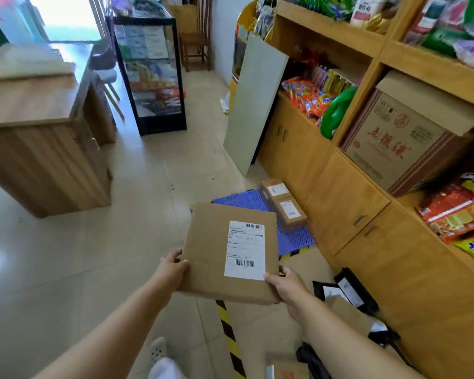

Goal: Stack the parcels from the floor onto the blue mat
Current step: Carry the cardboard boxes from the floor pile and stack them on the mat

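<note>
Carrying flat brown cardboard parcel (pixel 225 253) toward blue slatted plastic mat (pixel 293 236).
Both hands (pixel 173 265) (pixel 282 283) pinched only near corners; parcel risked tipping, slipping.

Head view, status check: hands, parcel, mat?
Left hand and right hand grip flat brown parcel, held above blue mat. Two small boxes already on mat. More parcels still on floor.

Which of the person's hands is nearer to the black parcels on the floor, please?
Right. The right hand grips the held parcel's corner just beside the black parcels; the left hand grips its far edge.
</note>
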`<state>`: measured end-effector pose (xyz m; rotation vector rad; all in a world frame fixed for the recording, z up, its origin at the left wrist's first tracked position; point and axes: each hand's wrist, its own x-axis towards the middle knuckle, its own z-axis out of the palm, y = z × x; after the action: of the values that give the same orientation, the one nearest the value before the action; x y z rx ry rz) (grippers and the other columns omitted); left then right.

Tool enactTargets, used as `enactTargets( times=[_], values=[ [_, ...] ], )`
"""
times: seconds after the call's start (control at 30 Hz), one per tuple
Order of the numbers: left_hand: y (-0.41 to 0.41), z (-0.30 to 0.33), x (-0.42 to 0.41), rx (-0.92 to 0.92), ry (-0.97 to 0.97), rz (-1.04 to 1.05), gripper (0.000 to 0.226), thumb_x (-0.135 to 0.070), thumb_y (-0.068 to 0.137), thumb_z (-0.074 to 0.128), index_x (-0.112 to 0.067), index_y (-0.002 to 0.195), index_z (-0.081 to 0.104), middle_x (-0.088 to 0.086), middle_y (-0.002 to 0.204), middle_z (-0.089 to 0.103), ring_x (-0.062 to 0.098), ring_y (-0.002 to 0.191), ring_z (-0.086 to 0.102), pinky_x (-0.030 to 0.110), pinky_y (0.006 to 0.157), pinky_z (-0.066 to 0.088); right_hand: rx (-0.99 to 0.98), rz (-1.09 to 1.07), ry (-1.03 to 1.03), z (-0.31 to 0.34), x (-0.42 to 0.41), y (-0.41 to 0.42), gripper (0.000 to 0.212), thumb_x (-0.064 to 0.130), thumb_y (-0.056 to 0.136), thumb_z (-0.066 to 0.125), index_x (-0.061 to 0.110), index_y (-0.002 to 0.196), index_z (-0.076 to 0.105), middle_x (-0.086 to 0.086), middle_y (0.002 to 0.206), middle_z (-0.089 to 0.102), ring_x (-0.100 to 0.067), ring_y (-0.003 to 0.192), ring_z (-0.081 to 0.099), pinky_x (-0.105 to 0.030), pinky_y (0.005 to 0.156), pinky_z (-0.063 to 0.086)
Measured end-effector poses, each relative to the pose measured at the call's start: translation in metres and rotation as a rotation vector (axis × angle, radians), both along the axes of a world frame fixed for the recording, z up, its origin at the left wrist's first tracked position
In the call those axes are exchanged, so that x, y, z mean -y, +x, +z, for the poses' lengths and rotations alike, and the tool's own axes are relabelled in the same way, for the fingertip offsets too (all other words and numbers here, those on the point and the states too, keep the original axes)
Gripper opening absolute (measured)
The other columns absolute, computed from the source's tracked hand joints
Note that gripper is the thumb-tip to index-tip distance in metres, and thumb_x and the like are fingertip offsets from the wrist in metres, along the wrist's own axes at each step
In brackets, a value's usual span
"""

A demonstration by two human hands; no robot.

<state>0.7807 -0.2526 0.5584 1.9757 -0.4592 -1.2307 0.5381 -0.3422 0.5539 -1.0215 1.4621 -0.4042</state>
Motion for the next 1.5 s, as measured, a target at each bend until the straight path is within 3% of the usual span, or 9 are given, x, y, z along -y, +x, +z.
enactTargets(
  times=[0.27,0.5,0.83,1.0,1.13,1.33,1.5],
  values=[
    [0.136,0.002,0.103,0.017,-0.033,-0.085,0.047,-0.005,0.090,0.048,-0.014,0.136,0.046,0.014,0.120,0.055,0.029,0.101,0.054,0.034,0.078,0.044,0.003,-0.099,0.030,0.000,0.079,0.132,0.030,0.011,0.088,0.062,0.015,0.116,0.052,-0.005,0.107,0.062,-0.022,0.092,0.060,-0.027,0.059,0.045],
    [0.218,0.006,0.184,0.009,-0.031,-0.159,0.047,0.001,0.091,0.046,-0.012,0.136,0.047,0.009,0.106,0.056,0.026,0.092,0.054,0.026,0.059,0.041,-0.033,-0.148,0.046,0.000,0.133,0.209,0.040,0.009,0.089,0.060,0.010,0.128,0.051,-0.004,0.114,0.059,-0.022,0.102,0.058,-0.031,0.079,0.047],
    [0.244,-0.002,0.315,0.016,-0.017,-0.311,0.043,0.004,0.087,0.048,-0.015,0.124,0.055,0.007,0.100,0.059,0.025,0.085,0.055,0.029,0.064,0.045,-0.093,-0.173,0.092,-0.006,0.243,0.227,0.039,0.007,0.094,0.051,0.011,0.132,0.047,-0.002,0.109,0.054,-0.020,0.099,0.054,-0.031,0.080,0.046],
    [0.250,-0.004,0.406,0.039,0.021,-0.370,0.047,-0.001,0.088,0.049,-0.019,0.132,0.050,0.007,0.111,0.059,0.026,0.095,0.056,0.029,0.062,0.044,-0.088,-0.163,0.124,-0.009,0.324,0.227,0.043,0.008,0.096,0.050,0.009,0.138,0.041,-0.003,0.111,0.051,-0.022,0.101,0.053,-0.034,0.082,0.050],
    [0.249,-0.004,0.479,0.084,0.065,-0.389,0.046,-0.004,0.090,0.049,-0.019,0.133,0.049,0.006,0.109,0.058,0.026,0.094,0.055,0.031,0.074,0.045,-0.081,-0.163,0.163,-0.013,0.388,0.229,0.045,0.009,0.096,0.050,0.008,0.140,0.039,-0.005,0.114,0.052,-0.020,0.097,0.054,-0.032,0.077,0.052],
    [0.248,-0.015,0.561,0.125,0.126,-0.476,0.045,-0.008,0.093,0.048,-0.021,0.136,0.044,0.010,0.119,0.058,0.029,0.104,0.055,0.038,0.085,0.046,-0.088,-0.209,0.235,-0.028,0.461,0.230,0.041,0.012,0.095,0.052,0.010,0.135,0.044,-0.003,0.111,0.055,-0.019,0.092,0.058,-0.036,0.086,0.051],
    [0.246,-0.025,0.626,0.179,0.162,-0.571,0.048,-0.008,0.094,0.044,-0.021,0.140,0.040,0.010,0.130,0.054,0.026,0.102,0.053,0.038,0.089,0.047,-0.068,-0.268,0.258,-0.039,0.505,0.232,0.041,0.012,0.096,0.051,0.008,0.136,0.042,-0.009,0.123,0.055,-0.022,0.097,0.056,-0.035,0.087,0.051]
  ],
)
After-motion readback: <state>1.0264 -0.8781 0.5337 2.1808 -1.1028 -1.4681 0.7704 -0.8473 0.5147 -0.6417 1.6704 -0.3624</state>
